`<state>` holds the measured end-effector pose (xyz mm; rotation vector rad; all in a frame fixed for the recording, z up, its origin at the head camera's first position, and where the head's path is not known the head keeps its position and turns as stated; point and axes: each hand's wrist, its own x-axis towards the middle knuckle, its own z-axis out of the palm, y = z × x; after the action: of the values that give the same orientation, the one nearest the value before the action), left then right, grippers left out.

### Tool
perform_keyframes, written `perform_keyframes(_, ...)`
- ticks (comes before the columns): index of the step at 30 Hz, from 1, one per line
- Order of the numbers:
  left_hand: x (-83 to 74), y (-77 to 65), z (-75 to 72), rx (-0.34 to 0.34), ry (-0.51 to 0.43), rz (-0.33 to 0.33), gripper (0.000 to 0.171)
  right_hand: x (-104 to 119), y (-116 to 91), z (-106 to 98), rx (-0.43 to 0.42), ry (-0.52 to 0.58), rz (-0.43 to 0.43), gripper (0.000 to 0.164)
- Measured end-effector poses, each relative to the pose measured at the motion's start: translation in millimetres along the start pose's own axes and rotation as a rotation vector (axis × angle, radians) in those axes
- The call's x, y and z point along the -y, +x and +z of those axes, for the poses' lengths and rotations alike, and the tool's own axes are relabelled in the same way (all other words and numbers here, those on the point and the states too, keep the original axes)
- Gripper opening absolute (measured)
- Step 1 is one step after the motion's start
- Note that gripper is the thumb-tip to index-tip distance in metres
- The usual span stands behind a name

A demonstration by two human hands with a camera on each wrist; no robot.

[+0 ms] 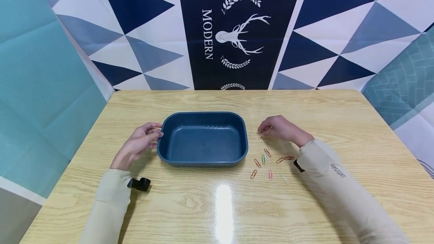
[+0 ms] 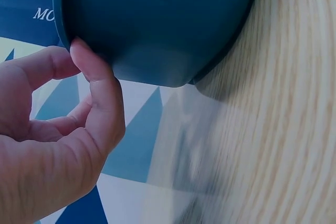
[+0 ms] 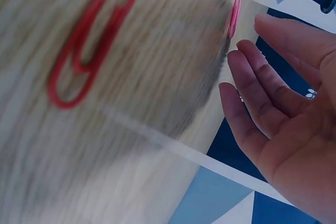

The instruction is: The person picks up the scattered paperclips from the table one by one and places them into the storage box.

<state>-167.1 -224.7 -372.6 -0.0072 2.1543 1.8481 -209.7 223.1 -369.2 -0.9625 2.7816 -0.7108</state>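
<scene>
A dark blue plastic basin (image 1: pixel 203 163) sits on the wooden table. At its left side my left hand (image 1: pixel 142 140) holds the rim between thumb and forefinger, and the left wrist view shows that hand (image 2: pixel 73 114) against the basin's outer wall (image 2: pixel 157 35). To the right of the basin, my right hand (image 1: pixel 279 128) hovers low over the table beside a small paper clip (image 1: pixel 260 136). In the right wrist view, a pink paper clip (image 3: pixel 234 17) lies just beyond the fingertips of the loosely bent right hand (image 3: pixel 289 93), with a gap between.
Several loose paper clips, among them a green one (image 1: pixel 263 159), a pink one (image 1: pixel 270 175) and a white one (image 1: pixel 284 178), are scattered right of the basin. A large-looking red clip (image 3: pixel 89 40) is close to the right wrist camera. Patterned cloth (image 1: pixel 152 48) hangs behind the table.
</scene>
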Motion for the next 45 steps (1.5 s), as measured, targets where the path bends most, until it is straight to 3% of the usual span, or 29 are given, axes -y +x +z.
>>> perform_keyframes(3,0.4,-0.8,-0.2,0.001,-0.009,0.006,0.038,-1,3,2,0.016,0.002,0.007,0.006)
perform_keyframes(10,-0.1,-1.8,1.6,0.021,-0.01,0.02,0.041,-1,7,6,0.08,0.044,0.117,0.006)
perform_keyframes(20,-3.1,-2.4,1.8,0.028,0.003,0.025,0.043,-1,8,6,0.102,0.038,0.122,0.012)
perform_keyframes(25,-0.8,-1.4,2.1,0.029,-0.003,0.03,0.04,-1,3,-6,0.138,0.038,0.075,0.013)
perform_keyframes(28,0.7,-0.5,4.1,0.038,-0.009,0.033,0.039,-1,-5,-19,0.107,0.039,0.07,0.013)
perform_keyframes(33,1.3,0.1,6.1,0.046,-0.016,0.029,0.04,0,-20,-34,0.025,0.072,0.138,0.009)
perform_keyframes(45,1.3,-4.7,0.6,0.04,-0.025,0.027,0.041,0,-25,-35,-0.066,0.126,0.196,0.004)
